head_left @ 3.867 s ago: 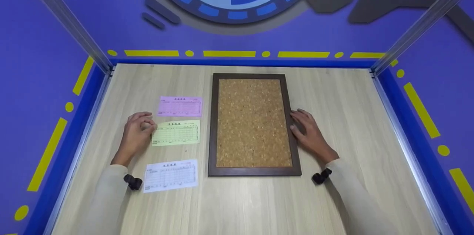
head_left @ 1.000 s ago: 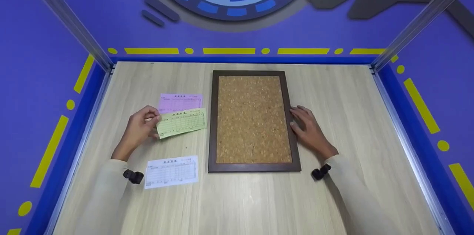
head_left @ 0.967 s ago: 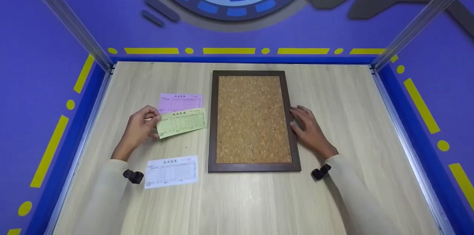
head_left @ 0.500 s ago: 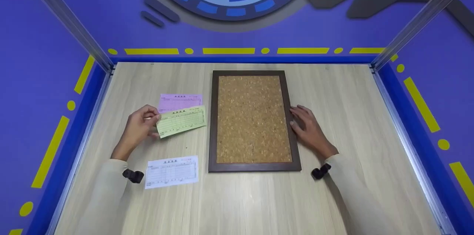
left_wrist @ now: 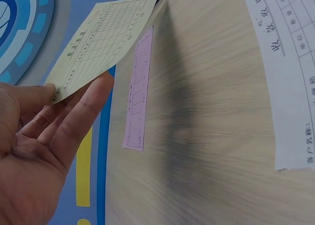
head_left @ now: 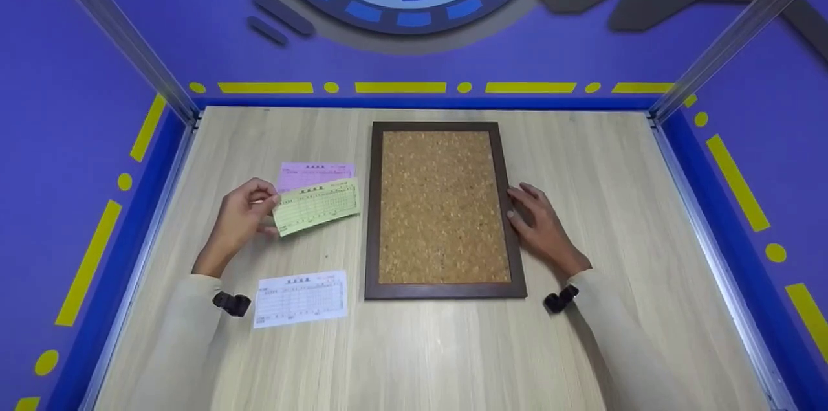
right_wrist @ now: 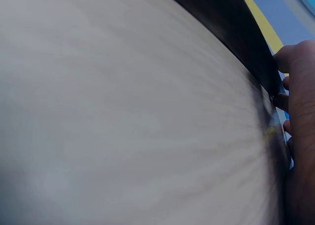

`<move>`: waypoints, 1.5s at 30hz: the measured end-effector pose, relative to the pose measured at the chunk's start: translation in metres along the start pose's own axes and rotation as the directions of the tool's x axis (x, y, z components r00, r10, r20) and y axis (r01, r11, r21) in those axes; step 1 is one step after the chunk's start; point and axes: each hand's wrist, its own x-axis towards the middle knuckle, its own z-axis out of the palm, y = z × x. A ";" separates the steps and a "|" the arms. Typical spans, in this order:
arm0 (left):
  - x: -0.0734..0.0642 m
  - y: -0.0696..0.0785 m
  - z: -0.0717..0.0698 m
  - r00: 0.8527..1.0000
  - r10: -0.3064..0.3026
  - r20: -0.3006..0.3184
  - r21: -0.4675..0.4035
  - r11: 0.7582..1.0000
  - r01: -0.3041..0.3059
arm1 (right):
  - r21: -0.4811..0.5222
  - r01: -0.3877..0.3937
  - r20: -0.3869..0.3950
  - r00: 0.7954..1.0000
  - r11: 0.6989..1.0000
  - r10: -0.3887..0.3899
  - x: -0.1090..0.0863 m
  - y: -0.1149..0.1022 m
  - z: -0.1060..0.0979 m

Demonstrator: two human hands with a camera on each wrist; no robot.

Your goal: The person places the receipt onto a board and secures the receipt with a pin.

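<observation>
My left hand (head_left: 240, 220) pinches the left end of a pale green printed form slip (head_left: 317, 206) between thumb and fingers. In the left wrist view the green slip (left_wrist: 106, 43) is raised off the table and tilted. Just behind it lies a pink slip (head_left: 317, 173), partly covered by the green one in the head view. A white slip (head_left: 301, 299) lies flat nearer the front. My right hand (head_left: 544, 230) rests beside a brown-framed cork board (head_left: 443, 207), its fingertips touching the right edge of the frame. In the right wrist view only part of that hand (right_wrist: 302, 97) shows.
The cork board lies flat in the middle of the light wood table (head_left: 427, 359). Blue-purple panels (head_left: 414, 65) with yellow marks stand at the back and both sides. Metal posts (head_left: 653, 120) rise at the back corners.
The green slip, flat on the table earlier, is now lifted in my left hand and shifted back toward the pink slip. My right hand has stayed at the board's edge.
</observation>
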 end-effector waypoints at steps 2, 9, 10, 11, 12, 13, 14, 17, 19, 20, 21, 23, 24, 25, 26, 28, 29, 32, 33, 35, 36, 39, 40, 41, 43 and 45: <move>0.000 0.001 0.000 1.000 0.013 -0.001 -0.002 1.000 -0.013 | 0.004 -0.002 0.000 1.000 1.000 0.002 0.000 0.000 0.000; 0.001 0.004 0.000 0.999 0.032 -0.004 -0.010 0.999 -0.032 | 0.000 0.000 -0.009 1.000 1.000 0.000 0.000 0.001 0.000; 0.002 0.004 0.000 0.999 0.032 -0.006 -0.015 0.999 -0.032 | 0.000 0.002 -0.009 1.000 1.000 -0.002 0.000 0.002 0.000; 0.002 0.004 0.000 0.999 0.033 -0.005 -0.020 0.999 -0.033 | 0.002 0.003 -0.007 1.000 1.000 -0.003 0.000 0.002 0.000; 0.002 0.004 0.000 0.999 0.034 -0.005 -0.024 0.999 -0.034 | 0.002 0.004 -0.005 1.000 1.000 -0.004 0.000 0.002 0.000; 0.002 0.004 0.000 0.999 0.035 -0.006 -0.029 0.999 -0.035 | 0.003 0.004 -0.003 1.000 1.000 -0.004 0.000 0.002 0.000; 0.003 0.004 0.001 0.999 0.035 -0.007 -0.033 0.999 -0.035 | 0.006 0.002 0.000 1.000 1.000 -0.002 0.000 0.002 0.000; 0.003 0.004 0.001 0.999 0.034 -0.009 -0.032 0.999 -0.034 | 0.012 0.002 0.003 1.000 1.000 -0.002 0.000 0.002 0.000; 0.003 0.004 0.002 0.999 0.031 -0.009 -0.027 0.999 -0.032 | 0.015 0.005 0.003 1.000 1.000 -0.005 0.000 0.001 -0.001; 0.003 0.004 0.002 1.000 0.028 -0.011 -0.026 0.999 -0.029 | 0.017 0.007 0.002 1.000 1.000 -0.007 0.000 0.001 -0.001; 0.003 0.004 0.003 1.000 0.026 -0.012 -0.026 0.999 -0.027 | 0.018 0.010 0.001 1.000 1.000 -0.010 0.000 0.001 -0.001; 0.002 0.004 0.003 1.000 0.024 -0.011 -0.026 0.999 -0.024 | 0.021 0.015 -0.001 1.000 1.000 -0.015 0.000 0.001 -0.001; 0.003 0.004 0.004 1.000 0.021 -0.012 -0.028 0.999 -0.022 | 0.022 0.017 -0.002 1.000 1.000 -0.017 0.000 0.000 -0.001; 0.003 0.003 0.004 1.000 0.020 -0.013 -0.030 0.999 -0.021 | 0.022 0.021 -0.004 1.000 1.000 -0.021 0.000 0.000 -0.001; 0.003 0.003 0.005 1.000 0.021 -0.012 -0.030 0.999 -0.021 | 0.022 0.021 -0.005 1.000 1.000 -0.021 0.000 0.001 -0.001; 0.003 0.003 0.005 1.000 0.022 -0.009 -0.028 0.999 -0.023 | 0.022 0.020 -0.005 1.000 1.000 -0.020 0.000 0.001 -0.001; 0.003 0.003 0.005 1.000 0.023 -0.009 -0.027 0.999 -0.023 | 0.021 0.019 -0.005 1.000 1.000 -0.019 0.000 0.001 -0.001; 0.002 0.002 0.006 1.000 0.024 -0.009 -0.024 0.999 -0.025 | 0.019 0.014 -0.002 1.000 1.000 -0.014 0.000 0.002 -0.001; 0.002 0.002 0.006 1.000 0.024 -0.009 -0.024 0.999 -0.024 | 0.019 0.013 -0.002 1.000 1.000 -0.013 0.000 0.002 0.000; 0.002 0.001 0.006 1.000 0.021 -0.014 -0.028 0.999 -0.022 | 0.018 0.015 -0.003 1.000 1.000 -0.015 0.000 0.003 0.000; 0.002 0.001 0.007 1.000 0.020 -0.016 -0.033 0.999 -0.021 | 0.017 0.016 -0.003 1.000 1.000 -0.016 0.000 0.003 0.000; 0.003 0.001 0.009 1.000 0.016 -0.016 -0.043 0.999 -0.016 | 0.019 0.017 -0.004 1.000 1.000 -0.017 0.001 0.003 0.000; 0.003 0.001 0.010 1.000 0.016 -0.017 -0.045 0.999 -0.016 | 0.016 0.015 -0.002 1.000 1.000 -0.015 0.001 0.003 0.000; 0.003 0.000 0.011 1.000 0.016 -0.016 -0.048 0.999 -0.017 | 0.012 0.012 0.001 1.000 1.000 -0.012 0.001 0.003 0.000; 0.004 -0.002 0.013 1.000 0.014 -0.012 -0.042 0.999 -0.015 | 0.004 0.009 0.005 1.000 1.000 -0.009 0.001 0.002 0.000; 0.005 -0.003 0.015 1.000 0.013 -0.013 -0.037 0.999 -0.013 | -0.005 0.007 0.007 1.000 1.000 -0.007 0.002 0.002 0.000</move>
